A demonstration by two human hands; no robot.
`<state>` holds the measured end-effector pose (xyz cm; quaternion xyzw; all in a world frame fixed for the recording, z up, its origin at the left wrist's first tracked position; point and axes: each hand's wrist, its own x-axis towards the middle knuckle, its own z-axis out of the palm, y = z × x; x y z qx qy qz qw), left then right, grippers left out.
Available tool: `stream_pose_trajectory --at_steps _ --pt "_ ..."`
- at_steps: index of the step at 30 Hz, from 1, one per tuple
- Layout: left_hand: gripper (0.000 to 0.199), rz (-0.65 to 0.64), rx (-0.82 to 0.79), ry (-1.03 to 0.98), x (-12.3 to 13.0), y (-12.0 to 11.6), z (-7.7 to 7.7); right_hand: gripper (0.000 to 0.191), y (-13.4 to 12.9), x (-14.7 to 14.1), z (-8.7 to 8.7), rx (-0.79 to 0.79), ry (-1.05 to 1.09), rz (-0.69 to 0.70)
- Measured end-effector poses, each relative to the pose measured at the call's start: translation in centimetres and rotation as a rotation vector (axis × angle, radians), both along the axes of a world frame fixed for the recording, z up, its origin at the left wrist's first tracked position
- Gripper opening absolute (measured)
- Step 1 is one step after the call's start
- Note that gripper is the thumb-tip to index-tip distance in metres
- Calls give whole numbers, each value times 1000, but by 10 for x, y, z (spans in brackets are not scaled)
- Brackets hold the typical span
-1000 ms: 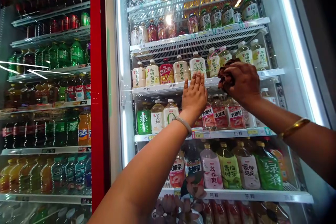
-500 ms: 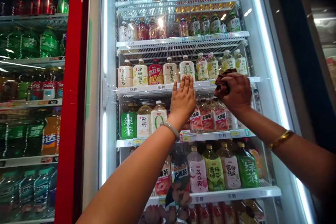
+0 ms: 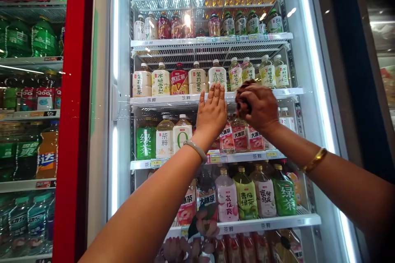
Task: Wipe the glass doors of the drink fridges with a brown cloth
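Observation:
My left hand point(image 3: 212, 111) lies flat with fingers stretched upward, palm against the glass door point(image 3: 173, 109) of a lit drinks fridge. A pale bangle point(image 3: 196, 150) circles that wrist. To its right, my right hand point(image 3: 261, 106) is closed round a crumpled dark brown cloth point(image 3: 243, 102), pressed to the glass. A gold bracelet point(image 3: 315, 160) sits on the right wrist. Behind the glass, near both hands, stand bottles of tea, among them a white-labelled bottle point(image 3: 217, 74) and several red-labelled bottles point(image 3: 240, 135). The hands cover part of the middle shelves.
Further shelves of bottles run above and below, with price tags point(image 3: 216, 159) along their edges. A red frame point(image 3: 72, 111) at left separates a second fridge with green bottles point(image 3: 44, 40). A bright vertical light strip point(image 3: 321, 70) edges the right side.
My right hand has slid left across the glass with the cloth, closer to my left hand. The left hand stays flat in place. The view has shifted slightly.

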<state>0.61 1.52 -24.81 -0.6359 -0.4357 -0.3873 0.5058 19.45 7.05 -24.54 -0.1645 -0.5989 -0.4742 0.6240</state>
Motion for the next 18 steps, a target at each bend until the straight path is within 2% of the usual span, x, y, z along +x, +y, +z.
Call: stream_pose_trajectory --at_steps 3,5,7,9,12,13,15,18 --pt "63 3 8 4 -1 0 0 26 -7 -12 9 -16 -177 -27" --pt "63 0 18 8 -1 1 0 27 -4 -2 19 -29 -203 -40" --pt "63 1 25 15 -1 2 0 27 5 16 22 -33 -126 -38" --pt "63 7 30 21 0 3 0 26 12 30 16 -37 29 -19" --pt "63 17 44 26 1 4 -1 25 10 24 -2 -72 207 -2" --pt "63 20 51 28 1 4 -1 25 6 16 -7 -76 183 1" --pt "62 26 60 34 0 4 -1 25 -4 1 -10 -66 -9 -6" --pt "62 27 61 42 -1 3 -1 25 -10 1 -1 -82 -314 -16"
